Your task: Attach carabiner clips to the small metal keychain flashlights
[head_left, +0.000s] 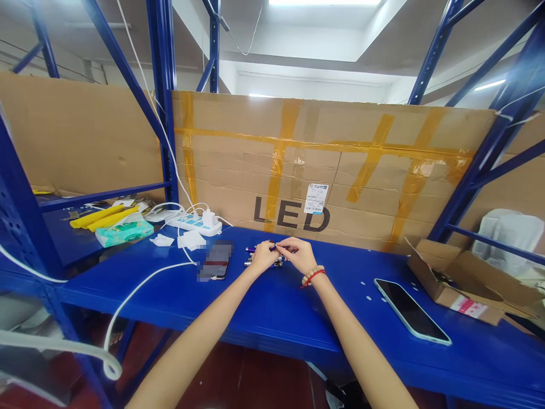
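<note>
Right of a dark rectangular phone (220, 261), a slim purple piece (273, 247) is being pinched narrowly by left hand (263, 258) and right hand (301, 255). Fine adjustment is seemingly being done, with steadiness called for. Small silvery pieces (279, 262) are being partly hidden; behind the phone, a white plastic power strip (194, 226) is being crowded by cables.

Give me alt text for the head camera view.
A left hand and right hand meet at a slim dark item above a blue shelf. Phones lie on both sides, a power strip at left, open box at right, taped cardboard marked LED behind.
</note>
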Action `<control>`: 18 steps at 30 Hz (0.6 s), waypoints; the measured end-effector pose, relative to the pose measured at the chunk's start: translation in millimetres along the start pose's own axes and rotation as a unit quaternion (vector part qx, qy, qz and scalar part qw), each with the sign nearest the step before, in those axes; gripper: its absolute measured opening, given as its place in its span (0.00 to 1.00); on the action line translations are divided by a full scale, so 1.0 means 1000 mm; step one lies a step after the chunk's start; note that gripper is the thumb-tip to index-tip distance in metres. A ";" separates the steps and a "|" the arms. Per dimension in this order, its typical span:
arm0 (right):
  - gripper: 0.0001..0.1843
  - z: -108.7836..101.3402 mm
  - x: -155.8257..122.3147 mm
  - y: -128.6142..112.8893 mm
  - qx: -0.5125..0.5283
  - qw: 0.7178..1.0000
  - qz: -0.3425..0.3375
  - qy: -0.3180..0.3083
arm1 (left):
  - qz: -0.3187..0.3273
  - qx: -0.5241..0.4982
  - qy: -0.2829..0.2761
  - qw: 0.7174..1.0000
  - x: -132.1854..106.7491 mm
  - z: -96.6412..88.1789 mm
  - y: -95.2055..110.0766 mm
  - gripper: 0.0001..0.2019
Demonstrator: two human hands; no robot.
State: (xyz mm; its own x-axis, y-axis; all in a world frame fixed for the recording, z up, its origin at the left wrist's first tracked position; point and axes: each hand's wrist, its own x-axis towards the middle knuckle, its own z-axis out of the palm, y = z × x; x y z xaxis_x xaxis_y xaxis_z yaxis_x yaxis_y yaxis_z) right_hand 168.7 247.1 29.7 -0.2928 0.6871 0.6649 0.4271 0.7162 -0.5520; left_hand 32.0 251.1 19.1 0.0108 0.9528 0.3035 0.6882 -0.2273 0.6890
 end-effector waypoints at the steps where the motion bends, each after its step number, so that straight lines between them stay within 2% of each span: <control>1: 0.12 0.000 0.000 -0.001 -0.002 1.000 -0.004 -0.001 | -0.004 0.004 -0.004 1.000 0.000 -0.001 0.000 0.12; 10: 0.09 0.004 0.000 -0.002 -0.036 0.999 -0.018 -0.011 | -0.016 -0.007 -0.002 1.000 0.000 -0.002 0.001 0.10; 15: 0.12 -0.004 0.002 -0.002 -0.076 0.996 0.031 -0.028 | -0.051 -0.063 0.042 0.996 0.002 -0.003 -0.001 0.11; 18: 0.08 -0.009 0.001 -0.002 -0.117 0.989 0.066 -0.066 | -0.077 -0.116 0.068 0.988 0.004 -0.004 -0.003 0.12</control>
State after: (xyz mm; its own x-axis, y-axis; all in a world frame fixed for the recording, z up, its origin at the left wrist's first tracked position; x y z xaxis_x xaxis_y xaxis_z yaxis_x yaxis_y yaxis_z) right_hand 175.8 245.3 35.9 -0.3240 0.7935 0.5152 0.6511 0.5821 -0.4871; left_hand 26.9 254.4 21.0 -0.1895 0.9474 0.2580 0.4886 -0.1369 0.8617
